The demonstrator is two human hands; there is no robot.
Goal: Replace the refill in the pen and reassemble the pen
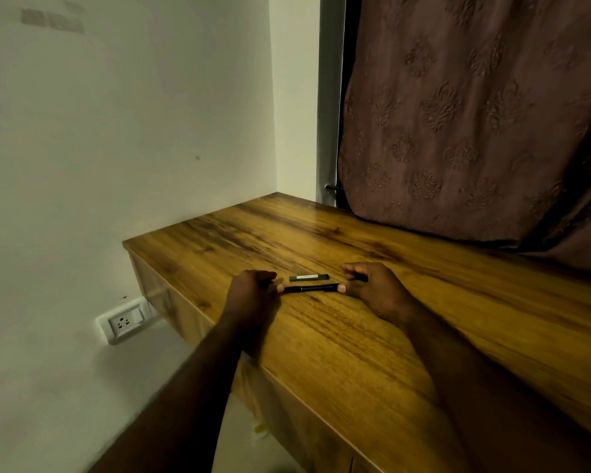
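Left hand (253, 295) pinches the pen (310, 288) at its 9 o'clock end, right hand (372, 288) at its 3 o'clock end, just over the surface (355, 353); a small dark pack (309, 277) lies at the pen's 12 o'clock; the pen looks unopened, so opening, swapping the refill and reassembly all seem left.

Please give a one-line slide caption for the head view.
Black pen pinched at its ends by left hand and right hand, at a table; dark pack lies beyond.

Both bare forearms (198, 370) reach forward. The left hand (253, 293) pinches the pen (309, 288) at its left end, fingers curled (thumb tip showing); the right hand (376, 288) pinches its right end.
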